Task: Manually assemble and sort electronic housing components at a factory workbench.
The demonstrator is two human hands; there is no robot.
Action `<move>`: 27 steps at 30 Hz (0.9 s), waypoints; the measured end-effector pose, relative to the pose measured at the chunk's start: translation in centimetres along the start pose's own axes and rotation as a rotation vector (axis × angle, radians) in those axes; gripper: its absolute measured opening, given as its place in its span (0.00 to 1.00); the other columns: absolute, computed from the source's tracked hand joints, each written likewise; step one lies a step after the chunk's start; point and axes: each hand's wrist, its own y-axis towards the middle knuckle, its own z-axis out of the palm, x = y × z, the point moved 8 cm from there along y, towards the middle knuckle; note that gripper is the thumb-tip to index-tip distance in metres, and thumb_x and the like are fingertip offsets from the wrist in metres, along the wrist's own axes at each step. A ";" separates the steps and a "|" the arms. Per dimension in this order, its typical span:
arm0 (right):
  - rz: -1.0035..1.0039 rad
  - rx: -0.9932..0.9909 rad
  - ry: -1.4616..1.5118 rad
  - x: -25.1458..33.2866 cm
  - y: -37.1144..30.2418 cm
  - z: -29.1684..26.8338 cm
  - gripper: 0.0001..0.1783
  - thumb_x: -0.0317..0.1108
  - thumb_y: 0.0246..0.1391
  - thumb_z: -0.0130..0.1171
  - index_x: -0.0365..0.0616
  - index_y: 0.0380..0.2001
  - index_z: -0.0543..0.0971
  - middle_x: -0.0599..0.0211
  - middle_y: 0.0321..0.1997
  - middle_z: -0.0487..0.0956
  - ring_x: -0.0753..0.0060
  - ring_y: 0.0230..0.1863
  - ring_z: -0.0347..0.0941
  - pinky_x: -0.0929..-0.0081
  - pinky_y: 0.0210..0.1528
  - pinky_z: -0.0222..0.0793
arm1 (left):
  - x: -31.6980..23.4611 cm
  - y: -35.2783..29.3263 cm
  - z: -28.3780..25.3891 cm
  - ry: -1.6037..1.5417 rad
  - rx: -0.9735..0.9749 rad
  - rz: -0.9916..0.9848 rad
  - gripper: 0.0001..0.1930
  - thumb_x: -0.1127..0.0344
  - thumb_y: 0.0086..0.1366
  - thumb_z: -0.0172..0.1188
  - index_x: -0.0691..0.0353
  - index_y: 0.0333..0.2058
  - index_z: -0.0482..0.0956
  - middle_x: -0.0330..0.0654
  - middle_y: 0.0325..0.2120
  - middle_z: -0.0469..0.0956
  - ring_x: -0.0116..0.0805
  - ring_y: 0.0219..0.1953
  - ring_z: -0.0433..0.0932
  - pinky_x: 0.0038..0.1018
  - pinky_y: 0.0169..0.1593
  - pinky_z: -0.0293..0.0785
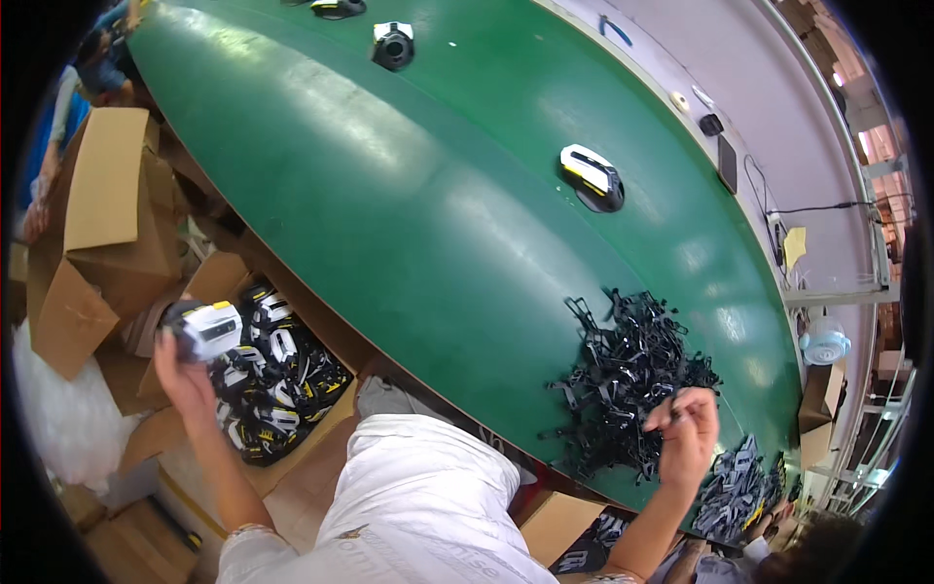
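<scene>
My left hand (183, 382) is raised at the left, its fingers wrapped round a white-and-black plastic housing (216, 329) with a yellow edge. Below that housing stands an open cardboard box (220, 276), filled with similar white, black and yellow housings (277, 375). On the right, my right hand (689, 433) is over a tangled heap of black plastic clips or brackets (623, 365) on the green table (428, 243). Its thumb and fingers pinch a small black piece (675, 413), mostly hidden by the fingers.
A similar housing (592, 178) lies on the table's far side, another (393, 45) farther left. Grey-black parts (737, 490) are piled beside a co-worker (822, 547) at lower right. A tall open carton (102, 195) and another person's blue sleeve (47, 117) are at left.
</scene>
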 end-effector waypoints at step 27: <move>-0.207 -0.194 -0.038 -0.7 -6.4 2.6 0.15 0.28 0.54 0.52 0.31 0.43 0.66 0.49 0.39 0.76 0.69 0.36 0.75 0.70 0.45 0.70 | 10.2 -21.5 36.9 -0.147 1.349 -0.832 0.22 0.53 0.68 0.47 0.66 0.50 0.65 0.44 0.37 0.76 0.26 0.38 0.76 0.24 0.42 0.75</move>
